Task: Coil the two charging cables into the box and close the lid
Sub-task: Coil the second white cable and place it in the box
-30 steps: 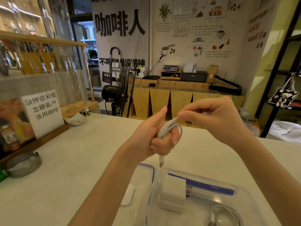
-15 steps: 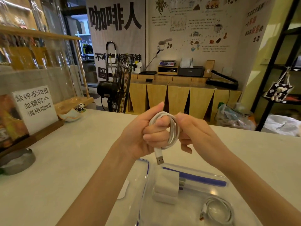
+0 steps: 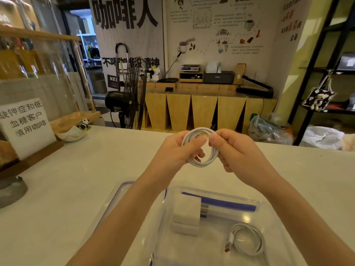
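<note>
Both hands, left hand (image 3: 172, 150) and right hand (image 3: 236, 150), pinch one coiled white cable (image 3: 201, 162) above the clear box (image 3: 272, 212). Second coiled cable (image 3: 247, 239) lies inside the box.

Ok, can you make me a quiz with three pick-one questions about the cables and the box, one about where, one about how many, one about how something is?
1. Where is the coiled cable that is being held?
A. In the air above the box
B. On the floor
C. Inside the fan

2. How many coiled cables lie in the clear box already?
A. None
B. One
C. Three

3. How is the box right now?
A. Shut with its lid on
B. Open, lid off
C. Upside down

Answers:
1. A, the left hand and right hand hold it up over the box.
2. B, one white cable in the box lies near a white charger block.
3. B, the lid lies beside it on the counter.
</note>
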Motion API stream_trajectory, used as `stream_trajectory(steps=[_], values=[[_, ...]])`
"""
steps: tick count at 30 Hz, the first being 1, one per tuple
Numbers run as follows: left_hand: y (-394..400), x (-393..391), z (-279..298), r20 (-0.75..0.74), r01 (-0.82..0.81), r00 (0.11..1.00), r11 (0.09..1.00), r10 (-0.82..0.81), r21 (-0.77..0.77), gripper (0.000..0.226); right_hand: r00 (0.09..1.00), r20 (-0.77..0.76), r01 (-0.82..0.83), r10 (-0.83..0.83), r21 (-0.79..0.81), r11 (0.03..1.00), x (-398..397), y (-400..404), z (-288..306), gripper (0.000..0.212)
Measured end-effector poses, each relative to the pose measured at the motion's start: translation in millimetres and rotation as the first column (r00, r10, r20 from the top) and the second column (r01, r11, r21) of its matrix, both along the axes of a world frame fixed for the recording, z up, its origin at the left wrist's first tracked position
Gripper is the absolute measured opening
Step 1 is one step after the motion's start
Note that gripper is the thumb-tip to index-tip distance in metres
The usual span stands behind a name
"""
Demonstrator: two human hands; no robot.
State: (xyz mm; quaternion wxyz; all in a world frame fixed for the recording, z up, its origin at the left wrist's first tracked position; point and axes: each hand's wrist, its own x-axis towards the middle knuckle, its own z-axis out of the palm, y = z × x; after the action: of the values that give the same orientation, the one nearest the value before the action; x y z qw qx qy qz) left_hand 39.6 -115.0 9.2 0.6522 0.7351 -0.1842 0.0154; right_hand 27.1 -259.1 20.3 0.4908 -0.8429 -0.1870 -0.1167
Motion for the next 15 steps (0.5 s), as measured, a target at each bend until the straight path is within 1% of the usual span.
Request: stream_trajectory(steps=[1, 3, 5, 7, 9, 11, 13, 15], values=[[-2.1, 0.2, -1.0, 0.026, -0.030, 0.999, 1.000, 0.030, -0.001, 0.022, 1.000, -0.016, -0.010, 0.010, 0.021, 1.000, 1.1, -0.9, 0.0, 0.024], [-5.5, 1.3, -3.8, 0.134, -0.114, 0.985, 0.993, 0.108, 0.043, 0.033, 0.998, -0.056, -0.034, 0.039, 0.077, 0.996, 3.0, -2.7, 0.2, 0.024], [-6.3, 2.5, -6.2, 0.218, -0.159, 0.966, 0.984, 0.139, 0.079, 0.040, 0.994, -0.089, -0.058, 0.070, 0.126, 0.990, 3.9, -4.6, 1.5, 0.025], [-4.4, 3.9, -6.8, 0.234, -0.161, 0.963, 0.982, 0.134, 0.103, 0.043, 0.988, -0.115, -0.087, 0.107, 0.169, 0.982, 4.7, -7.0, 3.0, 0.025], [-2.9, 4.0, -6.3, 0.210, -0.114, 0.974, 0.987, 0.089, 0.114, 0.042, 0.982, -0.135, -0.106, 0.135, 0.201, 0.974, 5.6, -9.4, 3.5, 0.026], [-3.5, 1.9, -6.0, 0.190, -0.062, 0.981, 0.995, 0.046, 0.082, 0.039, 0.979, -0.138, -0.118, 0.150, 0.218, 0.969, 6.8, -11.1, 2.7, 0.025], [-4.6, -0.5, -6.8, 0.210, -0.087, 0.975, 0.993, 0.069, 0.077, 0.036, 0.983, -0.111, -0.123, 0.145, 0.189, 0.974, 7.5, -11.4, 2.1, 0.024], [-4.3, -1.5, -7.2, 0.290, -0.181, 0.949, 0.969, 0.127, 0.167, 0.033, 0.993, -0.059, -0.098, 0.103, 0.086, 0.991, 8.6, -13.1, 2.8, 0.023]])
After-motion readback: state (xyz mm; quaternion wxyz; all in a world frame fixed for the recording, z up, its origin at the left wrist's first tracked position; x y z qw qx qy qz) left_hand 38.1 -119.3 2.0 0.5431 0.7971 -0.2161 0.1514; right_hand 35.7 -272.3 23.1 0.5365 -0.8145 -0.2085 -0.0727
